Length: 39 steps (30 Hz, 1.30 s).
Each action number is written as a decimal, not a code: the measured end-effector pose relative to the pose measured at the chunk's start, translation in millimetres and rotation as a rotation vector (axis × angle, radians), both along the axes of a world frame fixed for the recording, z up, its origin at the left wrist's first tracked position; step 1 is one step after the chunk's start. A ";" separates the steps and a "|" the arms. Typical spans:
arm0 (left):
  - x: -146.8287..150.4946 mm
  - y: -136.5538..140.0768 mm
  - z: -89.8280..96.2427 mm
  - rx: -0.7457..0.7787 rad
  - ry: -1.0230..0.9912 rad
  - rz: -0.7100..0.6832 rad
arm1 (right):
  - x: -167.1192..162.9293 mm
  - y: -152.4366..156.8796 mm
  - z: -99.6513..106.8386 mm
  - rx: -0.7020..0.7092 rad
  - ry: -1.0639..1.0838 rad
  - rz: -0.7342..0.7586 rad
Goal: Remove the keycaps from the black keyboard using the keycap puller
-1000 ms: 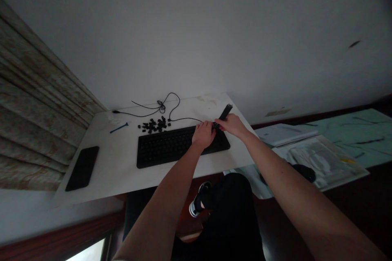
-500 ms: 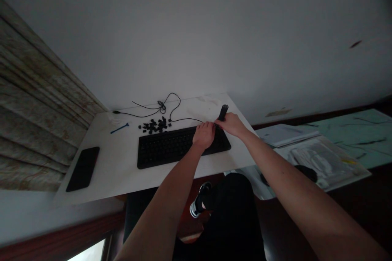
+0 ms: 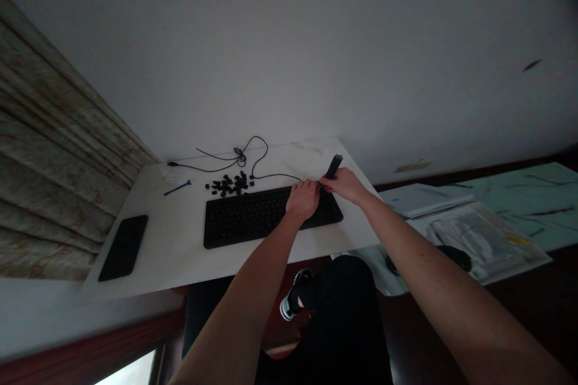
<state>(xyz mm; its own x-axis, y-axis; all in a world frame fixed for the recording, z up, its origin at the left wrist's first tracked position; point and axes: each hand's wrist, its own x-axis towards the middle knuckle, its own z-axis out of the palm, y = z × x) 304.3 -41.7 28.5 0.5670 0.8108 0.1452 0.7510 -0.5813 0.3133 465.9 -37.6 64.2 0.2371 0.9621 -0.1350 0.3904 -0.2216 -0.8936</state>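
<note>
A black keyboard (image 3: 246, 216) lies on the white table, its right part partly hidden by my hands. My left hand (image 3: 303, 197) bears on it right of the middle, fingers bent at its far edge as if holding it. My right hand (image 3: 345, 184) is closed around a slim black brush (image 3: 335, 165), which slants up to the right above the keyboard's right end. The brush's lower end lies close to my left fingertips; whether it touches the keys I cannot tell. Left of my hands, just beyond the keyboard, is a heap of small black keycaps (image 3: 228, 185).
A thin black cable (image 3: 241, 157) runs looped along the back of the table. To the left lie a small blue tool (image 3: 177, 187) and a black phone-like slab (image 3: 123, 248). A curtain (image 3: 54, 150) hangs at left; papers and plastic packaging (image 3: 465, 234) lie on the right.
The brush in my right hand has shifted slightly and turned, its upper end leaning further right. My left hand stays in place on the keyboard.
</note>
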 end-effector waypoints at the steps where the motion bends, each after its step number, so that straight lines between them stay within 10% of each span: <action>1: 0.1 0.2 -0.2 -0.002 0.005 -0.004 | -0.2 -0.1 -1.1 -0.013 0.048 0.002; 14: 0.8 -1.4 2.5 -0.011 0.014 -0.031 | 8.6 -12.3 -3.2 0.020 0.367 0.027; 26: 0.0 -1.4 2.3 -0.014 0.022 -0.016 | -12.3 -6.3 10.8 0.093 -0.607 0.072; 39: 1.2 -1.8 2.4 -0.004 0.036 -0.009 | -6.8 -4.1 13.2 -0.069 -0.409 0.063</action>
<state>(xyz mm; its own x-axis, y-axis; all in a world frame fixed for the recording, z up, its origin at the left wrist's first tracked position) 305.4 -43.5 31.0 0.5794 0.8059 0.1213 0.7563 -0.5872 0.2886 459.1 -41.6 77.4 0.2252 0.9685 -0.1064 0.7248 -0.2395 -0.6460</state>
